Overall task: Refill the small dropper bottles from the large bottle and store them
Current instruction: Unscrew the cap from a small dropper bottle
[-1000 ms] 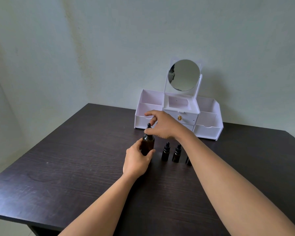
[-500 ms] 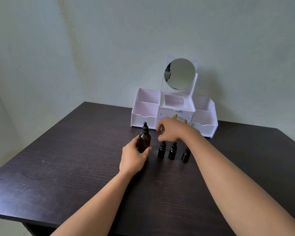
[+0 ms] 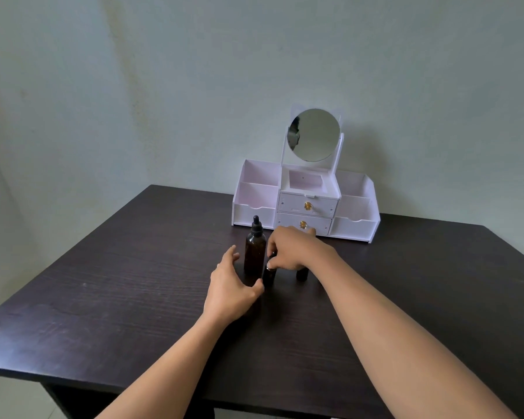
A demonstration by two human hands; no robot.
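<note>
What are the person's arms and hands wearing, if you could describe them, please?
Nothing worn shows. The left hand and right hand are bare: no gloves and no rings visible, though some of the right hand's fingers are hidden. The left forearm and right forearm are bare down to the frame's lower edge, with no sleeve, watch or bracelet in view.

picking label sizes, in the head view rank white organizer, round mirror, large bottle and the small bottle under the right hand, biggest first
1. white organizer
2. round mirror
3. large bottle, similar height, much narrower
4. small bottle, partly behind the right hand
</note>
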